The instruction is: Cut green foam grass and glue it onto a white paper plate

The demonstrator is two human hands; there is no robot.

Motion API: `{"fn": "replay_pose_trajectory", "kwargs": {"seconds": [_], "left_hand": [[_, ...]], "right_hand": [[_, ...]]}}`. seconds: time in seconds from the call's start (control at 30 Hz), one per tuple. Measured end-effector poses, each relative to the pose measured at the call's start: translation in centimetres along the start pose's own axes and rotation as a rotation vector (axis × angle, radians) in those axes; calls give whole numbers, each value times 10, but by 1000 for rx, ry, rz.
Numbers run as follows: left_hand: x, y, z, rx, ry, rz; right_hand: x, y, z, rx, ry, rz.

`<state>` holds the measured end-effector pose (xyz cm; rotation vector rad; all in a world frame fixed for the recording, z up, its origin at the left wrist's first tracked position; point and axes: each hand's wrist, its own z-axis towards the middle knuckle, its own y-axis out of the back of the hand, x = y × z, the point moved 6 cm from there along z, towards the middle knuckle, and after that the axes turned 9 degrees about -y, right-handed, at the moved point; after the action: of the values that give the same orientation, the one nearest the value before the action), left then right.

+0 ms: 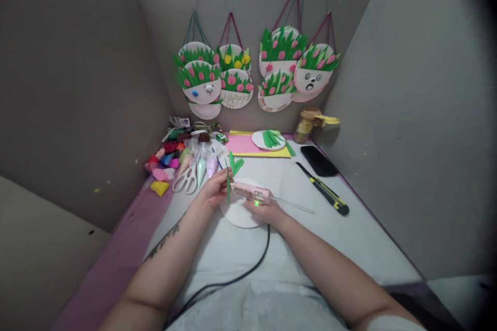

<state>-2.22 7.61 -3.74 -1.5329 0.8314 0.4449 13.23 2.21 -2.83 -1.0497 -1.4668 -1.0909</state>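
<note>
Pinched in my left hand (216, 186) are green paper leaves (235, 164), long thin strips that stick up and down past the fingers. My right hand (265, 211) is wrapped round a pink hot glue gun (253, 191) with a green light lit on it. Its nozzle points left and is close to the leaves; whether it touches them I cannot tell. A clear glue stick (293, 204) juts out of its back, and a black cord runs down toward me. Beneath both hands lies a white paper plate (243, 217), partly covered by them.
White scissors (187, 178) and bagged coloured clay (161, 175) lie at the left. A yellow-black utility knife (328, 195) and a phone (319, 161) are at the right. More cut leaves (272, 139) rest on a small plate at the back. Decorated plates (277, 87) hang on the partition.
</note>
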Motion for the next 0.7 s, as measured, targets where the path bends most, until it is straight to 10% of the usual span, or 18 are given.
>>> {"fn": "replay_pose_trajectory", "kwargs": {"seconds": [0.7], "left_hand": [[-5,-4,-2,41,9,-57]], "right_hand": [[-9,-5,-2,59,-30,-106]]}}
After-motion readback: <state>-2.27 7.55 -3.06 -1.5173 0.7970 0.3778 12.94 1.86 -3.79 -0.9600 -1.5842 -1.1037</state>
